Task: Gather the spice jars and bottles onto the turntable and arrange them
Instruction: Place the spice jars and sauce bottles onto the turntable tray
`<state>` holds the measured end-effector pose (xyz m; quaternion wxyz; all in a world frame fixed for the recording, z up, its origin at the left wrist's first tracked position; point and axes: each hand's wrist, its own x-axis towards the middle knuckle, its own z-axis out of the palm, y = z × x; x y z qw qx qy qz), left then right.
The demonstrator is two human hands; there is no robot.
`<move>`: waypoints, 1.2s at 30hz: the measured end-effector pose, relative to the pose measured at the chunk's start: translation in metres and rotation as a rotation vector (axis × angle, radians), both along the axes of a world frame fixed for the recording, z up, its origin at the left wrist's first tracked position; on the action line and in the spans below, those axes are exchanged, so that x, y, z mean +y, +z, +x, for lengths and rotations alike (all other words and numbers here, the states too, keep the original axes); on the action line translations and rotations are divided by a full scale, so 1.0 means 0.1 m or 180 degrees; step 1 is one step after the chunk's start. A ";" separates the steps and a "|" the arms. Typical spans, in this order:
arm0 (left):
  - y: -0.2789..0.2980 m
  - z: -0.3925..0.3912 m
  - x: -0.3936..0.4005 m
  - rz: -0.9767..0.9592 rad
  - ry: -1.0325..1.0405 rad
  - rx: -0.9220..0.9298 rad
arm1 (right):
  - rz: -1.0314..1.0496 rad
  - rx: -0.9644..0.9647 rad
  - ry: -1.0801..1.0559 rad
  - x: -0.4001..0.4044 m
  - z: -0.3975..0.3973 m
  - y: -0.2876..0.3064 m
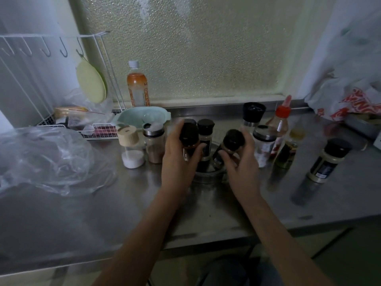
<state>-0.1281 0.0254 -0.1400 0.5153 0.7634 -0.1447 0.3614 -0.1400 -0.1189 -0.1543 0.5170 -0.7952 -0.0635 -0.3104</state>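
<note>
A clear round turntable [208, 174] sits on the steel counter between my hands. My left hand [179, 159] grips a black-capped spice jar [188, 139] at the turntable's left edge. My right hand [241, 162] holds a tilted black-capped jar [232, 144] over its right side. Another black-capped jar [205, 137] stands upright between them on the turntable. Off the turntable to the left stand a beige-lidded salt jar [131, 147] and a steel-capped jar [154, 143]. To the right are a black grinder [253, 114], a clear jar [263, 145], a red-capped bottle [281, 124], a small oil bottle [290, 149] and a black-capped jar [327, 159].
A crumpled clear plastic bag [45, 157] lies at the left. A white wire rack [68, 120], a mint bowl [142, 118] and an orange drink bottle [137, 85] stand at the back left. A white and red bag [350, 100] fills the back right. The counter's front edge [206, 242] is near.
</note>
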 end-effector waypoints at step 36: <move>0.03 0.22 0.46 -0.0030 0.1372 0.0487 | 0.0308 -0.0966 -0.1272 -0.49 0.24 0.06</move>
